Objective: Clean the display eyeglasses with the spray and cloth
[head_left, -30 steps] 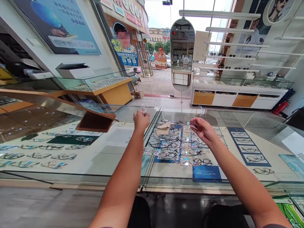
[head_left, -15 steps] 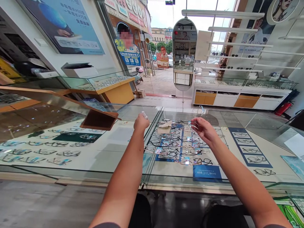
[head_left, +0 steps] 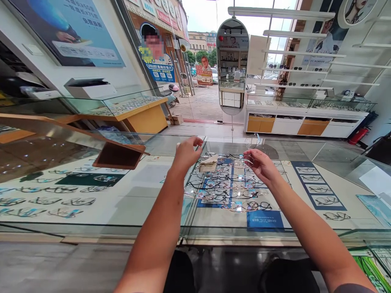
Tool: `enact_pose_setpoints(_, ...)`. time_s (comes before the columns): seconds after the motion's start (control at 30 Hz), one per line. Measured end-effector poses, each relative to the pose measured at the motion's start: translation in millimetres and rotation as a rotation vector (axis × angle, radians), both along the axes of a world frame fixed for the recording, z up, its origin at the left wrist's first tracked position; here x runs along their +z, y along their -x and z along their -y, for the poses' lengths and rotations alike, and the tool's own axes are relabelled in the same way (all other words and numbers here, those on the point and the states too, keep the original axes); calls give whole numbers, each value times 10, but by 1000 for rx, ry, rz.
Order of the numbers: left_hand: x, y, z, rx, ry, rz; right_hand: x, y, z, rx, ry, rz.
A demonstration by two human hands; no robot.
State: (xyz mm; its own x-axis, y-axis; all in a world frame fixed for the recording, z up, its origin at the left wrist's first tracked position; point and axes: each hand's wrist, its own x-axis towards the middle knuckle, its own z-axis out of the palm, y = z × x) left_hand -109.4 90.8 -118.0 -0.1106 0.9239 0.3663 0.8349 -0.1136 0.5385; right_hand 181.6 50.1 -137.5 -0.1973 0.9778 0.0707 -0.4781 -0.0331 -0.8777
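My right hand (head_left: 261, 165) is closed in a pinch and holds up a thin-framed pair of glasses (head_left: 252, 141) with clear lenses above the glass counter (head_left: 215, 142). My left hand (head_left: 190, 152) reaches over the counter with its fingers stretched to the right and nothing visible in them. A small white object shows just beside its left edge, mostly hidden by the hand. Right of and below the left hand lies a crumpled beige cloth (head_left: 209, 163). Many eyeglass frames (head_left: 224, 185) crowd the area between my arms.
More glasses (head_left: 71, 201) lie in rows at left. A brown wooden tray-like piece (head_left: 119, 156) juts in there. To the right are a blue strip of glasses (head_left: 317, 183) and a blue card (head_left: 265, 219). An oval mirror (head_left: 232, 65) stands beyond the counter.
My left hand has let go of the small white bottle-like thing and shifted right, its fingers now stretched out. My right hand stays nearly in place with the glasses. The view has turned slightly.
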Motion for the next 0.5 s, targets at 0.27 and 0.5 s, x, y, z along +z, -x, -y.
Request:
enact_pose_setpoints(0.27,-174,84,-126,-160,360,-180,20,3,19,2,1,10)
enact_pose_setpoints(0.5,-299,57,-232,-141,343,-264,26,4,15,-5,2,11)
